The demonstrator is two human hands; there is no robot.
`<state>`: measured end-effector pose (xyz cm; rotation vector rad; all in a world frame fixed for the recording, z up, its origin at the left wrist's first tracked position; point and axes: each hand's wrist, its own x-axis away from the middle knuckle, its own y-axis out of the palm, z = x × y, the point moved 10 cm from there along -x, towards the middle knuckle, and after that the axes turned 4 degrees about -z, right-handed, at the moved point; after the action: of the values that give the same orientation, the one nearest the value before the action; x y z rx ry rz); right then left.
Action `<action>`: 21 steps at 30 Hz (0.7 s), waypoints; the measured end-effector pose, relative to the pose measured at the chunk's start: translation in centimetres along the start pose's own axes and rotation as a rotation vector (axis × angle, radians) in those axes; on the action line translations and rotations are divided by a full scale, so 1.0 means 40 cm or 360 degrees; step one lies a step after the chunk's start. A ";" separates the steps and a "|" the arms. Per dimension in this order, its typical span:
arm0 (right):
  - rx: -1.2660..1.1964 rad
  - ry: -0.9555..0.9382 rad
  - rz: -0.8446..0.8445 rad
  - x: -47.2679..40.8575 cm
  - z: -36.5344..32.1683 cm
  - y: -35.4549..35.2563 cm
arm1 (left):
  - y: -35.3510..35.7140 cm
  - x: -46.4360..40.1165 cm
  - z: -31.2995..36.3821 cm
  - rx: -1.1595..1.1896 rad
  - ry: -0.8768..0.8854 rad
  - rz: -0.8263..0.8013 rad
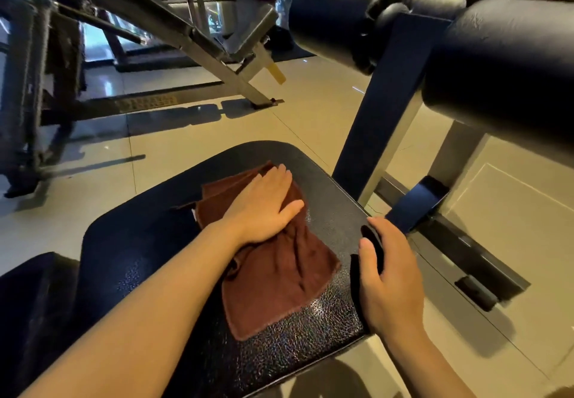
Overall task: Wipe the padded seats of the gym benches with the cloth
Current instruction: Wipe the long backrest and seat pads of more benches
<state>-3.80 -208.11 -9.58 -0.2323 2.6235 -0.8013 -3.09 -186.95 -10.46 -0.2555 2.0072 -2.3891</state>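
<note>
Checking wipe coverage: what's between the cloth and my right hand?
Between cloth and right hand, only a bare strip of the black seat; head view shows it.

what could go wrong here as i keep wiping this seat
The left hand presses only the far end of the cloth; its loose near half may bunch up and skip parts of the seat.
The right hand grips the seat's edge, so the patch beneath it could go unwiped.
The post stands near the far corner; a wide stroke could knock knuckles.

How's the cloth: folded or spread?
Loosely folded, rumpled: cloth shows layered edges at its far end and creases beside the left hand pressing it onto the seat.
</note>
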 end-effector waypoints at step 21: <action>-0.0407 0.0168 0.0082 0.017 0.045 -0.001 | 0.016 -0.007 0.127 0.0001 0.0243 0.0063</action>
<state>-3.70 -209.22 -11.14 -0.1951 2.8171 -0.4711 -2.21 -192.01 -10.28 -0.0341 2.0509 -2.4542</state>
